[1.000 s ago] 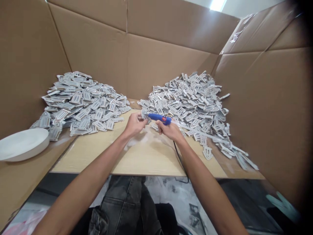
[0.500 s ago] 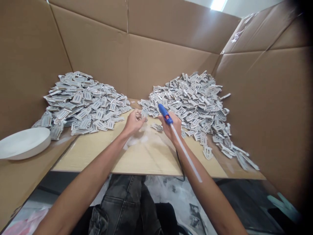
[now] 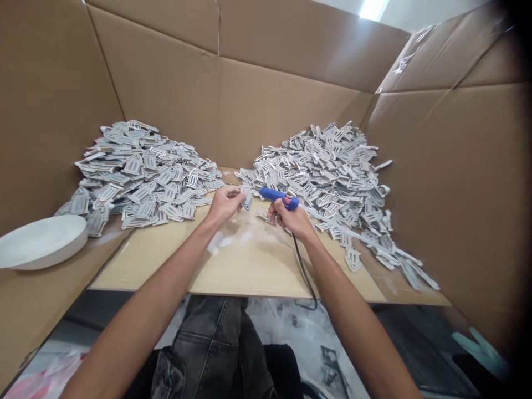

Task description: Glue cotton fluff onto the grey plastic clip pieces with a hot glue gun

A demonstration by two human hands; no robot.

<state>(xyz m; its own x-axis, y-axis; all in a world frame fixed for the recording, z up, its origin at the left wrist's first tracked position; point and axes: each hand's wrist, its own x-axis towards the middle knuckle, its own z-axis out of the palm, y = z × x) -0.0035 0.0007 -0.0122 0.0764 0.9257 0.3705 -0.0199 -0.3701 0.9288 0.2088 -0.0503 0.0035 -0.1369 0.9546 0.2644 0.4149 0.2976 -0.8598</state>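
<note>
Between the fingertips of my left hand [image 3: 226, 205] is a small grey slotted piece [image 3: 246, 198], held above the pale board [image 3: 249, 271]. My right hand [image 3: 288, 216] grips a blue glue gun [image 3: 279, 197], its nozzle pointing left and close to that piece. A long translucent glue stick [image 3: 344, 229] sticks out of the gun's rear to the right, and a black cord [image 3: 305, 269] hangs from its handle. One loose grey piece [image 3: 262, 215] lies on the board beside my right fingers.
Heaps of similar grey pieces stand at the left [image 3: 145, 172] and right [image 3: 328, 166]. A white bowl [image 3: 45, 241] sits at the far left. Tall cardboard walls [image 3: 291, 77] surround the work surface. The cord hangs over the board's front edge.
My right hand has turned the glue gun from a steep tilt to nearly level, and its nozzle is now near the held piece. My left hand has shifted slightly left.
</note>
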